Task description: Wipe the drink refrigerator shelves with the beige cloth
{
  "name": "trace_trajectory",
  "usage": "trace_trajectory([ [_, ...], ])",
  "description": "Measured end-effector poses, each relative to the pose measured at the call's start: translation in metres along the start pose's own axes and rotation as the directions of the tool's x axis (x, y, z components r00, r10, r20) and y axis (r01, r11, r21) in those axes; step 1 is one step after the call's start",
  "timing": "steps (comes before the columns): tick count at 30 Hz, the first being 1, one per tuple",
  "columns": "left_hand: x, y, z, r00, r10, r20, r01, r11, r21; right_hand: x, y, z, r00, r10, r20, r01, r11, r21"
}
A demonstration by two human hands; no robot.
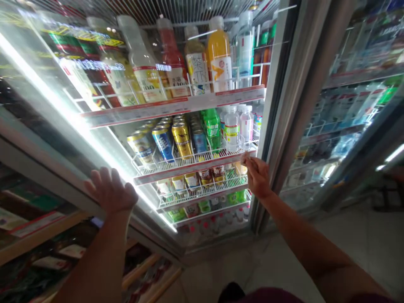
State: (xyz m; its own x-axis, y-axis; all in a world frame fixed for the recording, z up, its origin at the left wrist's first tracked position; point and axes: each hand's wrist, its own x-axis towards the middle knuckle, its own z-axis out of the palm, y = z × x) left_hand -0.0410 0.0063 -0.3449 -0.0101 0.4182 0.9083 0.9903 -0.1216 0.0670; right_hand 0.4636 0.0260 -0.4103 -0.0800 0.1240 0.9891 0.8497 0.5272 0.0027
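An open drinks fridge fills the view. My left hand (109, 191) lies flat with fingers spread on the glass fridge door (47, 126), which stands swung out to the left. My right hand (257, 174) reaches to the right end of the can shelf (192, 166), its fingers curled at the shelf's front rail; nothing shows in them. On that shelf stand several cans (162, 143), a green bottle (211, 128) and small white bottles (232, 130). Tall juice and tea bottles (219, 52) line the shelf above.
Lower wire shelves (202, 193) hold small cans and cups. A second fridge with a shut glass door (347, 113) stands on the right. Wooden shelves with packets (38, 235) are at the lower left. Pale floor (315, 244) lies below.
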Motion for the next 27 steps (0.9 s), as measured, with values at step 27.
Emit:
trace_trajectory([
  [27, 0.002, -0.007, 0.004, 0.937, 0.314, -0.152, -0.298, 0.947, 0.116, -0.025, 0.001, 0.015, 0.916, 0.366, -0.164, -0.385, 0.917, -0.105],
])
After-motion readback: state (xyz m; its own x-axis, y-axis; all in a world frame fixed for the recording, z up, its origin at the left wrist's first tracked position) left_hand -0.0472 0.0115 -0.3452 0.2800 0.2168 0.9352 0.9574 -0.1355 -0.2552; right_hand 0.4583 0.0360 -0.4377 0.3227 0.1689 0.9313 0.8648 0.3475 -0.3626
